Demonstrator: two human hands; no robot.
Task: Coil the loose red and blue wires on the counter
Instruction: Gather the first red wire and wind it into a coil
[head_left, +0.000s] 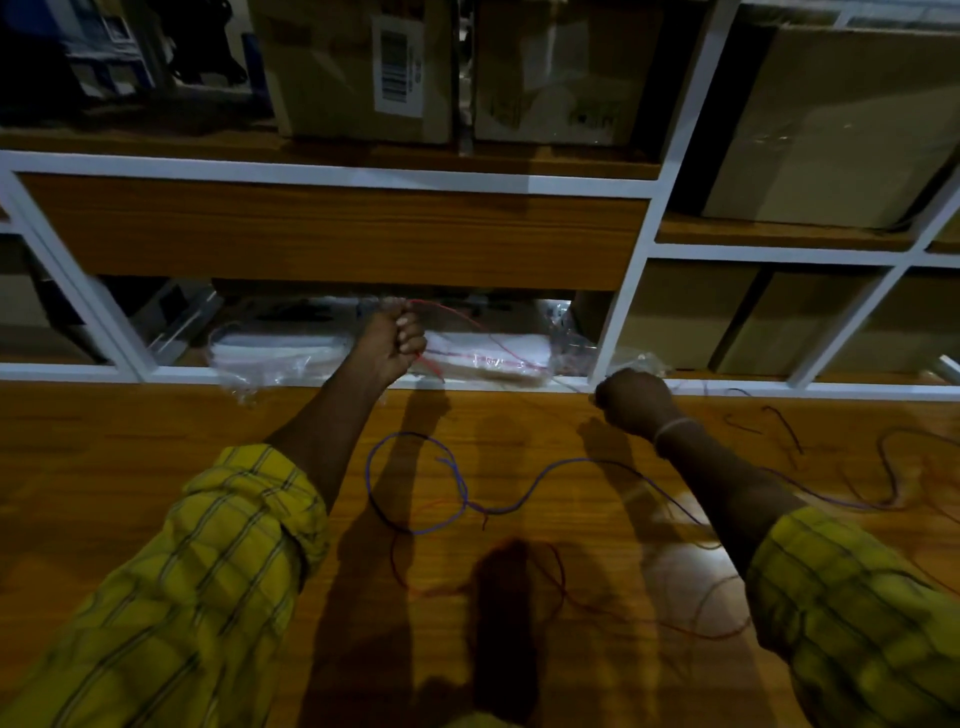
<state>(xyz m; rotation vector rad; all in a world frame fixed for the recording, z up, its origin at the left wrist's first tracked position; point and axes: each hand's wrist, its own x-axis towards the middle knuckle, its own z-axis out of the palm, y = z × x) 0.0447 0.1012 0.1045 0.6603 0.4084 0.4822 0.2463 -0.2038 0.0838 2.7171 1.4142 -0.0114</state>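
My left hand (392, 338) is raised in a fist at the back of the wooden counter (130, 467) and grips a thin red wire (485, 332), which arcs from the fist to the right over the plastic bags. My right hand (636, 402) is curled in a fist near the counter's back edge; the strand between the two hands is too thin to follow into it. A blue wire (415, 483) lies in a loose loop between my forearms and trails right under my right arm. More red wire (558, 577) loops on the counter nearer to me.
A white-framed shelf unit (631, 291) rises behind the counter. Clear plastic bags (291, 348) fill the open compartment behind my left hand. Cardboard boxes (358, 67) stand on the shelves above and to the right. Dark wire ends (784, 426) lie at the right.
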